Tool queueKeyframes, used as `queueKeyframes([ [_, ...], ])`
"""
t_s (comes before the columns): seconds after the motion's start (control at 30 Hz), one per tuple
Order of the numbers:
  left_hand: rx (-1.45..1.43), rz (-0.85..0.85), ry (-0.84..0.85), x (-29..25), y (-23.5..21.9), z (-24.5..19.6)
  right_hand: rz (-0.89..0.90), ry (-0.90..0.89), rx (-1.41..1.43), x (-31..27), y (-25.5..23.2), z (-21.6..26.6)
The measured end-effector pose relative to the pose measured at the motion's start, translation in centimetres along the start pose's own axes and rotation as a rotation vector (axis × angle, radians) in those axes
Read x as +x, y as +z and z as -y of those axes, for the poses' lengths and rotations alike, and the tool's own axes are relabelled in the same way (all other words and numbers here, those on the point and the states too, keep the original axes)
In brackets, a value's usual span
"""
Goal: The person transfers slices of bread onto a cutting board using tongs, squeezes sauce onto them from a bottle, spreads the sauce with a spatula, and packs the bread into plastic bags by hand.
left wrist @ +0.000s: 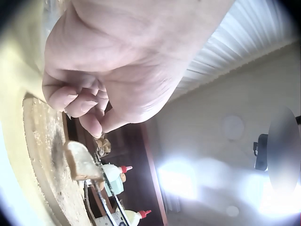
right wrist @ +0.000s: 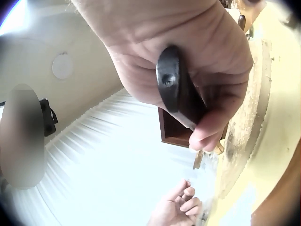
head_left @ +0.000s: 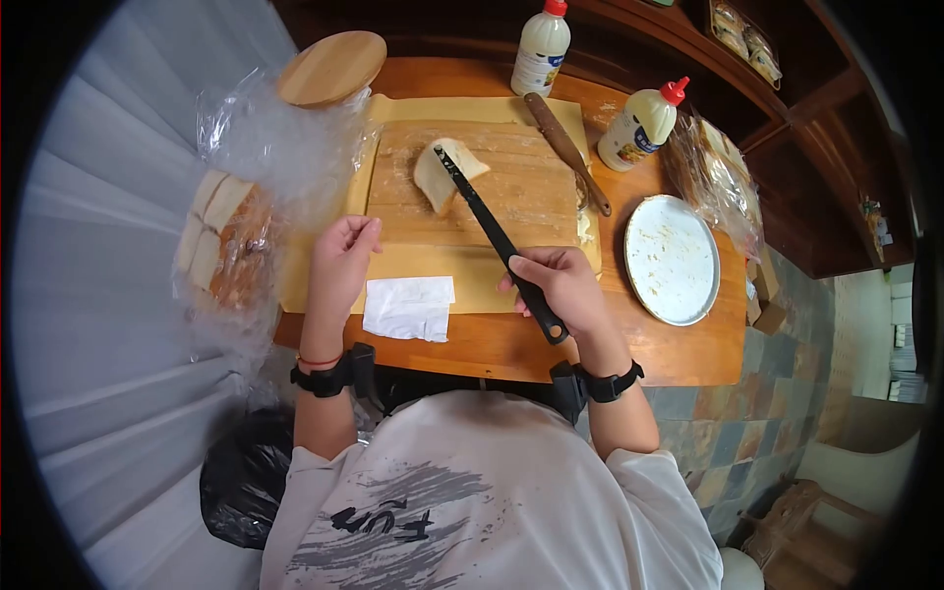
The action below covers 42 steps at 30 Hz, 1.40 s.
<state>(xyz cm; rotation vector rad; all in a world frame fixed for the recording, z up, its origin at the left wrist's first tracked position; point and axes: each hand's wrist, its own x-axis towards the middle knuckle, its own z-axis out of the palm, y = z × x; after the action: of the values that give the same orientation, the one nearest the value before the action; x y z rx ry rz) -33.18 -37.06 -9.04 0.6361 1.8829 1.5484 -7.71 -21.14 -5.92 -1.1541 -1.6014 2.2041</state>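
A white slice of bread (head_left: pixel 428 182) stands or lies on the wooden board (head_left: pixel 403 221); which one cannot be told. My right hand (head_left: pixel 565 285) grips the handle of a long black tool (head_left: pixel 489 224), whose far end overlaps the slice. In the right wrist view my fingers (right wrist: pixel 218 110) wrap round its dark handle (right wrist: pixel 168 77). My left hand (head_left: pixel 342 258), loosely curled with nothing visible in it, hovers left of the board's near corner. The left wrist view shows its thumb close to the fingers (left wrist: pixel 84 102), the bread slice (left wrist: pixel 81 162) beyond.
White paper (head_left: pixel 408 307) lies at the near edge. A round white tray (head_left: pixel 673 261), brown wooden tool (head_left: pixel 562 146) and two red-capped bottles (head_left: pixel 540 51) (head_left: pixel 637 128) stand or lie right and behind. Bagged bread (head_left: pixel 216 236) and a round wooden piece (head_left: pixel 332 67) are left.
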Motion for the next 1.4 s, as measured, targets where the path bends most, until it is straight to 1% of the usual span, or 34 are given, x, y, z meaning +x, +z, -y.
queueKeyframes([
  [0.03, -0.005, -0.001, -0.004, 0.0, -0.2, 0.2, -0.038, 0.008, -0.085, 0.3, 0.3, -0.2],
  [0.07, -0.011, 0.002, -0.006, 0.0, -0.4, 0.3, -0.040, 0.013, -0.089, 0.2, 0.5, -0.3],
  [0.13, -0.022, 0.009, -0.015, 0.1, -0.7, 0.6, -0.149, -0.024, -0.212, 0.0, 0.8, -0.6],
  [0.27, -0.053, 0.027, -0.041, 0.1, -0.6, 0.7, -0.154, -0.020, -0.271, -0.3, -0.1, -1.1],
  [0.33, -0.052, 0.028, -0.037, 0.3, -0.4, 0.8, -0.274, -0.239, -0.563, -0.1, -0.3, -2.0],
  [0.47, -0.073, 0.050, -0.032, 0.4, -0.4, 0.8, -0.302, -0.178, -0.613, -0.9, -0.4, -1.5],
  [0.53, -0.080, 0.051, -0.037, 0.4, -0.3, 0.7, -0.353, -0.168, -0.706, -1.6, -0.1, -1.1],
  [0.57, -0.083, 0.054, -0.027, 0.4, -0.3, 0.8, -0.353, -0.167, -0.706, -1.9, 0.2, -0.7],
  [0.63, -0.083, 0.056, -0.017, 0.4, -0.3, 0.8, -0.333, -0.109, -0.719, -2.4, 0.6, 0.0],
  [0.73, -0.084, 0.063, -0.019, 0.3, -0.3, 0.7, -0.339, -0.150, -0.700, -2.3, 0.7, -0.3],
  [0.83, -0.095, 0.063, -0.014, 0.1, -0.3, 0.4, -0.357, -0.150, -0.663, -2.4, 0.9, 0.3],
  [0.87, -0.101, 0.062, -0.016, 0.0, -0.4, 0.2, -0.356, -0.152, -0.662, -2.0, 0.6, -0.4],
  [0.93, -0.108, 0.059, -0.018, 0.0, -0.4, 0.1, -0.472, -0.432, -0.747, -1.0, -0.1, -1.7],
  [0.97, -0.105, 0.060, -0.007, 0.0, -0.4, 0.3, -0.470, -0.432, -0.747, -1.0, -0.4, -2.1],
  [1.03, -0.102, 0.058, 0.003, 0.1, -0.3, 0.3, -0.565, -0.496, -0.782, -1.5, 0.1, -1.4],
  [1.07, -0.093, 0.061, -0.007, 0.1, -0.3, 0.3, -0.561, -0.497, -0.781, -1.6, 0.2, -1.3],
  [1.13, -0.075, 0.046, -0.018, 0.1, -0.4, 0.2, -0.571, -0.563, -0.921, -1.5, 0.6, -1.1],
  [1.17, -0.071, 0.047, -0.006, 0.2, -0.2, 0.5, -0.556, -0.569, -0.914, -1.4, 0.7, -1.1],
  [1.23, -0.062, 0.033, 0.005, 0.1, -0.3, 0.6, -0.365, -0.420, -0.886, -1.3, 0.7, -1.2],
  [1.27, -0.065, 0.039, 0.001, 0.1, -0.3, 0.6, -0.310, -0.404, -0.888, -1.1, 0.8, -1.2],
  [1.3, -0.069, 0.047, -0.003, 0.0, -0.3, 0.5, -0.301, -0.406, -0.887, -0.9, 1.0, -1.3],
  [1.37, -0.066, 0.039, -0.002, 0.0, -0.5, 0.6, -0.254, -0.334, -0.834, -0.7, 1.2, -1.4],
  [1.4, -0.064, 0.038, 0.001, 0.0, -0.5, 0.6, -0.255, -0.333, -0.834, -0.7, 1.4, -1.0],
])
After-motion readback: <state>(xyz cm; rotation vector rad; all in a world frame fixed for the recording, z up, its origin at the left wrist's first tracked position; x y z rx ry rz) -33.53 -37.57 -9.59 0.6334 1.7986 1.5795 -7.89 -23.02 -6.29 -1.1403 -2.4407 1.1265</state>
